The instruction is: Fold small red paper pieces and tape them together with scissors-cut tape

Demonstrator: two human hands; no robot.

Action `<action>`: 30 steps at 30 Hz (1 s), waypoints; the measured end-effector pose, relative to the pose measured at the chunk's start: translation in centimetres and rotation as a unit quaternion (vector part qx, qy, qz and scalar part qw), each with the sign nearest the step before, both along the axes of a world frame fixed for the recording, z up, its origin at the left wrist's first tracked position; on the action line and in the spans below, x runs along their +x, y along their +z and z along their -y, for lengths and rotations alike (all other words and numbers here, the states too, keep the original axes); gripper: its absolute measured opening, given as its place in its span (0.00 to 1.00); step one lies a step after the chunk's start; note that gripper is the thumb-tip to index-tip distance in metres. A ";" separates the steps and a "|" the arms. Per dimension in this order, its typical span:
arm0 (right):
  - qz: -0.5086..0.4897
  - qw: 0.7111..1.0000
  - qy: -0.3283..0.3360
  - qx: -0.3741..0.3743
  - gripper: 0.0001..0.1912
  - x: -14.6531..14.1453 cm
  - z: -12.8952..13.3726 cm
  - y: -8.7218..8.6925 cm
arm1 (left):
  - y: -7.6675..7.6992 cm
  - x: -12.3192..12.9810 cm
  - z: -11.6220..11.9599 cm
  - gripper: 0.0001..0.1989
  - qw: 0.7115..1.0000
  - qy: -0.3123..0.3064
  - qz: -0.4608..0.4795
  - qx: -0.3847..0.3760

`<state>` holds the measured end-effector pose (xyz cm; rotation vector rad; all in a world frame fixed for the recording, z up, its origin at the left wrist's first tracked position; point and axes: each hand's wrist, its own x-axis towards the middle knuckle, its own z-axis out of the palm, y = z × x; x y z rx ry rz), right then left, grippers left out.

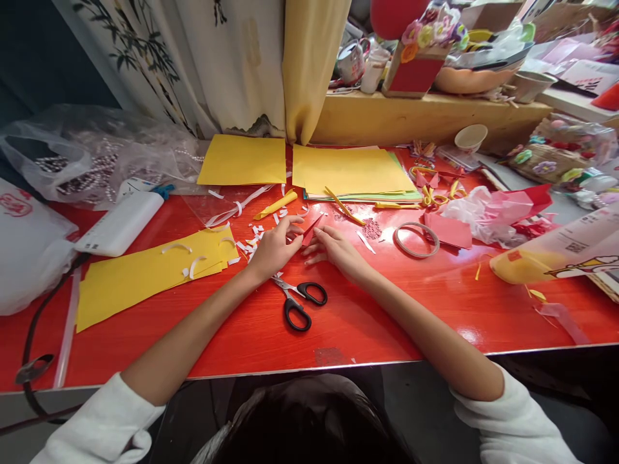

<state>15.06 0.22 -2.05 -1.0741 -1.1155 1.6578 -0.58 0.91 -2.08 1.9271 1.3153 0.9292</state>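
Observation:
A small piece of folded red paper point(311, 232) is held between my two hands, a little above the table. My left hand point(275, 246) pinches its left side with thumb and fingers. On the other side, my right hand point(337, 252) grips the paper between thumb and fingertips. Black-handled scissors point(298, 298) lie just below my hands, their blades partly hidden by my left wrist. White paper scraps point(249, 243) are scattered left of my left hand. A rolled yellow paper piece point(275, 205) rests beyond my fingers.
Yellow sheets point(242, 160) and a paper stack point(348, 169) lie at the back. Yellow strips point(145, 277) and a white power bank point(123, 222) are left. A tape ring point(416, 240), red paper point(449, 230) and a drink cup point(546, 254) stand right on the red table point(387, 316).

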 end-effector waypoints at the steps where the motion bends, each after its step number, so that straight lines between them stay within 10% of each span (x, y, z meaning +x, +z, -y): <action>1: 0.002 1.000 0.001 -0.009 0.07 0.0 0.0 0.0 | 0.0 0.0 0.0 0.15 1.000 -0.004 -0.003 0.003; 14: -0.022 0.998 0.013 -0.058 0.01 0.6 -0.5 0.2 | -0.1 -0.1 -0.1 0.09 0.998 -0.037 0.027 0.044; 30: -0.099 0.993 -0.059 0.015 0.09 0.4 -0.2 -0.1 | -0.4 0.2 -0.7 0.15 0.971 -0.002 0.222 -0.090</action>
